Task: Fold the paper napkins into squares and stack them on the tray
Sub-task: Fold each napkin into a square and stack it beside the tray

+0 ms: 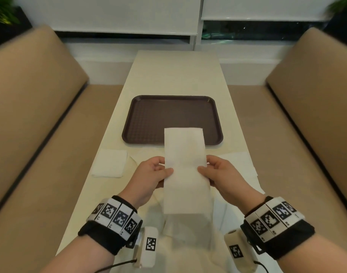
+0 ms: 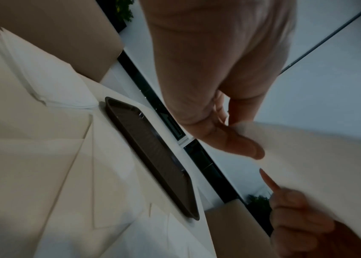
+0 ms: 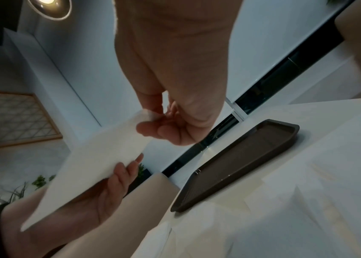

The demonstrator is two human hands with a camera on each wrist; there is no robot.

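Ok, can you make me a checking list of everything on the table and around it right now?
Surface: cream table, napkin sheets spread on its near part.
Job's things: brown tray, nothing on it; long folded napkin held up in the air; stack of napkins near the tray's left corner.
Clutter: nothing seen.
Hands: left hand and right hand each pinch a long edge of the folded napkin.
Cables: a dark wire from the left wrist unit.
Surroundings: tan benches both sides, window blinds, plants in far corners.

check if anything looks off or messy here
Nothing stands out. The left hand and right hand pinch a napkin folded into a neat strip, the tray sits square and bare, and a folded stack lies tidy at left.
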